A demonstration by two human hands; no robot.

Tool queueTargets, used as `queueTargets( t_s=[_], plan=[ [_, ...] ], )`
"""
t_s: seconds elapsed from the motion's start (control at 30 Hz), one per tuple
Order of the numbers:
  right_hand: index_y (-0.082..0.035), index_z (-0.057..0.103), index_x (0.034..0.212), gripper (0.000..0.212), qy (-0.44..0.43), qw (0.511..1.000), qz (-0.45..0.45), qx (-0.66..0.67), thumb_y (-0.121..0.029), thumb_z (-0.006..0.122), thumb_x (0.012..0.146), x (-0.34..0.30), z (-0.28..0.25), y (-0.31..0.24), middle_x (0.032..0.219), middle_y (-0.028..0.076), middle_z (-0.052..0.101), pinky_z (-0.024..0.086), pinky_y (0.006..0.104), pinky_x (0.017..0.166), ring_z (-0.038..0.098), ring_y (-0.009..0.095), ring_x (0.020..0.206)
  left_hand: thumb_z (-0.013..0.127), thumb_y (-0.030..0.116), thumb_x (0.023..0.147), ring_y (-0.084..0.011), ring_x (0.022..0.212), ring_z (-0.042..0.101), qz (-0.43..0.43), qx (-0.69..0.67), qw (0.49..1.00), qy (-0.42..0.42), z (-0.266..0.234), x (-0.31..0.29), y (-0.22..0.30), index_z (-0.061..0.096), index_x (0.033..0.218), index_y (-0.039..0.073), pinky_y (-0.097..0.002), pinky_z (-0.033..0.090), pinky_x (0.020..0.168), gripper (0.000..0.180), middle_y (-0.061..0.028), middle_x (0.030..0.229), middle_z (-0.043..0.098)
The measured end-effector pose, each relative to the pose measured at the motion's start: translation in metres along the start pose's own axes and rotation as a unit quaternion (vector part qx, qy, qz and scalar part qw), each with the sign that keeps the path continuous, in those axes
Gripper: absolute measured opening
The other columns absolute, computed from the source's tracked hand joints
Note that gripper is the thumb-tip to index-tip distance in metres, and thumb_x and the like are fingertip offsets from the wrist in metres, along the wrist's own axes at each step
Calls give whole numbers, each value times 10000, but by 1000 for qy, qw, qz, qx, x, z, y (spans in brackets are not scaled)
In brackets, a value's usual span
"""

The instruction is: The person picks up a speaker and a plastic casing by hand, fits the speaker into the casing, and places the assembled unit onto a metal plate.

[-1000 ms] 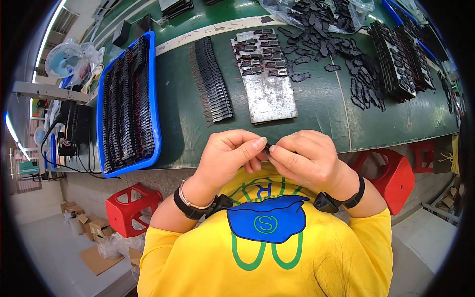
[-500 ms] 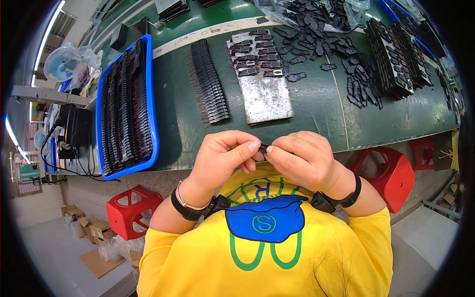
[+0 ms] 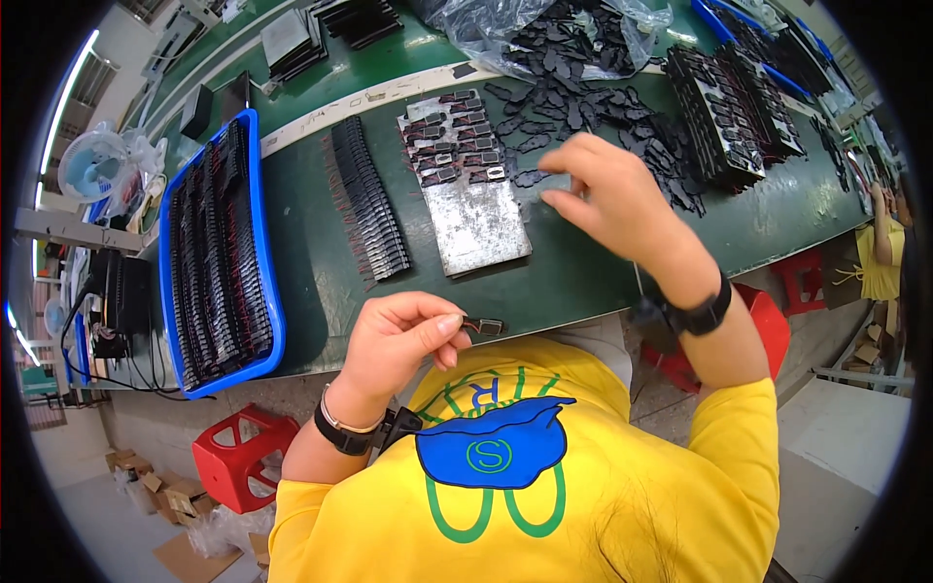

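While the right fingers (image 3: 562,158) hang apart, the left fingers (image 3: 435,333) pinch a black, pale-edged oblong part (image 3: 489,327).

Brt; tube lt (image 3: 62,109) upper L, plate (image 3: 483,230) glare, edges bent/dark.

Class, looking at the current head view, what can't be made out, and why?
All in the head view:
- Small black part: its pinched end is hidden by the left hand.
- Loose black pieces: any beneath the right hand are hidden by it.
- Black parts in the blue tray: too small and tightly packed to count.
- Co-worker in yellow: cut off by the dark fisheye rim.
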State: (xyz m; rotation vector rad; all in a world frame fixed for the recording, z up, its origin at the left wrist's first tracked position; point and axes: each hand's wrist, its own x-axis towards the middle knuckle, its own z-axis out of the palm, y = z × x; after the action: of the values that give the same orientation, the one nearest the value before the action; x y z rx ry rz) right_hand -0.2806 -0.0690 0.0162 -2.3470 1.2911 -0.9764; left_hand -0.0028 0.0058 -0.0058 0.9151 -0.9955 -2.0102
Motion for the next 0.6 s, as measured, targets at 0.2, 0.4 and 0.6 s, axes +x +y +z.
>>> queueTargets(
  t_s=[0.2, 0.4, 0.6],
  plan=[
    [-24, 632, 1009, 314, -170, 972, -36, -156, -71, 681, 703, 36, 11, 22, 915, 130, 600, 522, 384, 719, 621, 324, 798, 621, 50, 904, -114, 659, 642, 14, 14, 1000, -3, -1, -2, -3, 654, 992, -42, -237, 543, 604, 131, -116, 827, 695],
    [-16, 632, 972, 273, -167, 973, -23, -159, -63, 650, 704, 32, 11, 17, 891, 135, 608, 520, 389, 723, 627, 318, 811, 618, 42, 904, -115, 662, 642, 19, 10, 1000, -8, -1, -1, -4, 654, 985, -44, -239, 545, 612, 123, -120, 833, 695],
    [-13, 630, 1020, 299, -95, 989, 105, 52, -33, 690, 728, -8, -14, 14, 859, 90, 589, 506, 291, 644, 617, 198, 729, 620, 34, 901, -114, 668, 641, 23, 18, 1000, -4, -1, -3, -4, 654, 981, -46, -241, 546, 622, 119, -123, 833, 693]
  ],
)
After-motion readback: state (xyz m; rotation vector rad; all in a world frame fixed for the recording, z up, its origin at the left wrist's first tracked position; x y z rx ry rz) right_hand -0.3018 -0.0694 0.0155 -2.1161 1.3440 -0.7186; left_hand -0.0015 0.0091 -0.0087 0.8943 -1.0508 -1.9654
